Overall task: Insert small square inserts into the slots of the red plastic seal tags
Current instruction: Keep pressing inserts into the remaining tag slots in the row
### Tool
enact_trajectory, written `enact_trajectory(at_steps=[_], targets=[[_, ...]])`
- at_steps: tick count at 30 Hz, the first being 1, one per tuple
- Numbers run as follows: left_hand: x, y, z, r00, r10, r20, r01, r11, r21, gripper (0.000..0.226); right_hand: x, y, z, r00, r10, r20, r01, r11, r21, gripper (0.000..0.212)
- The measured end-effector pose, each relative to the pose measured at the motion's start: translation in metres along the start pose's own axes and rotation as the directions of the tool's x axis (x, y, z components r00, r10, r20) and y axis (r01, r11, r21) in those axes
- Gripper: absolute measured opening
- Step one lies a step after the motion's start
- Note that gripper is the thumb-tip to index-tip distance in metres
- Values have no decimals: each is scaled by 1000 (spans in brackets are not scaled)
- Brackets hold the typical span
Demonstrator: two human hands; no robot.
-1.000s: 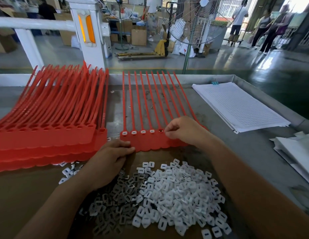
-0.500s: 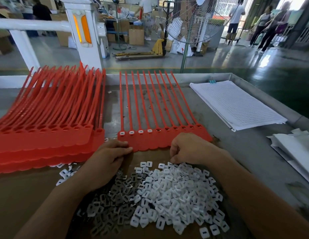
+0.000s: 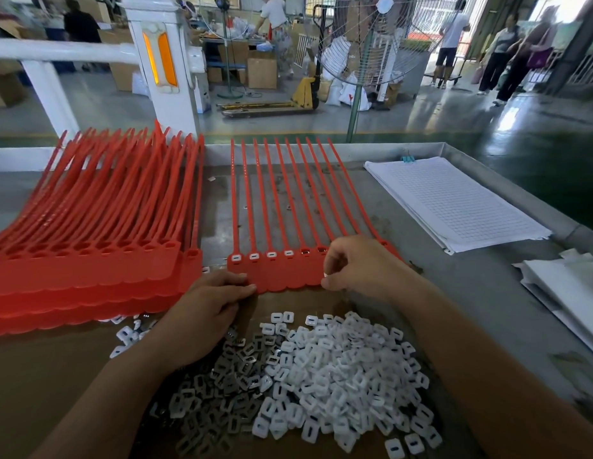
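A strip of red seal tags (image 3: 281,273) lies flat at the table's middle, its tails pointing away from me. Several slots on its left hold white inserts (image 3: 254,256); the two after them show grey metal. My left hand (image 3: 205,313) rests on the strip's lower left corner with its fingertips on the red edge. My right hand (image 3: 358,266) covers the strip's right end and pinches a small white insert (image 3: 325,275) between thumb and finger. A pile of white square inserts (image 3: 338,369) and grey metal ones (image 3: 228,369) lies in front of me.
A tall stack of red tag strips (image 3: 89,260) fills the left of the table. Gridded paper sheets (image 3: 454,203) lie at the right, with more white sheets (image 3: 566,286) at the far right edge. The metal table has a raised rim (image 3: 507,180).
My right hand dropped from the strip to the white pile, then rose back to the strip's right part with an insert pinched. The left hand stayed on the strip's corner.
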State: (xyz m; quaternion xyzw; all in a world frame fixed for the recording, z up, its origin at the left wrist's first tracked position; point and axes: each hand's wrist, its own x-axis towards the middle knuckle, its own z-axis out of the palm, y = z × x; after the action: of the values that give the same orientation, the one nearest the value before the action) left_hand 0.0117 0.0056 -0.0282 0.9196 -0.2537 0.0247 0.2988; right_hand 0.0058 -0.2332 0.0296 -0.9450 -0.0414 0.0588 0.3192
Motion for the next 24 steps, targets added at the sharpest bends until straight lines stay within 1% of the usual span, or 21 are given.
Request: enact_trajectory(at_steps=[3,7,10,12,13,15,18,24], targets=[[0,-1,0,1000,3,-1,-3,1000,4,39,8,-1,1,999,17,-50,-14,998,60,24],[0,-2,0,1000,2,2,-2,1000,-2,39,22,-1,1,993,28,-111,-11,989,149,14],[0,-2,0,1000,10,0,-10,1000,-5,38,33,-1,4,983,34,-179,-12,992,124,14],[1,-1,0,1000,14,-2,-14,1000,-11,39,41,0,6,975,49,-216,-20,991,130,7],[0,-1,0,1000,15,-2,-15,1000,-12,39,44,1,8,972,52,-228,-22,991,130,7],[1,-2,1,1000,20,-4,-20,1000,-9,39,51,3,13,972,38,-232,-13,994,109,14],[1,-3,1,999,45,-13,-45,999,-7,38,58,4,19,978,-5,-211,15,999,46,15],[0,-2,2,999,32,-14,-32,999,-19,37,63,8,24,989,14,-146,-13,1000,10,18]])
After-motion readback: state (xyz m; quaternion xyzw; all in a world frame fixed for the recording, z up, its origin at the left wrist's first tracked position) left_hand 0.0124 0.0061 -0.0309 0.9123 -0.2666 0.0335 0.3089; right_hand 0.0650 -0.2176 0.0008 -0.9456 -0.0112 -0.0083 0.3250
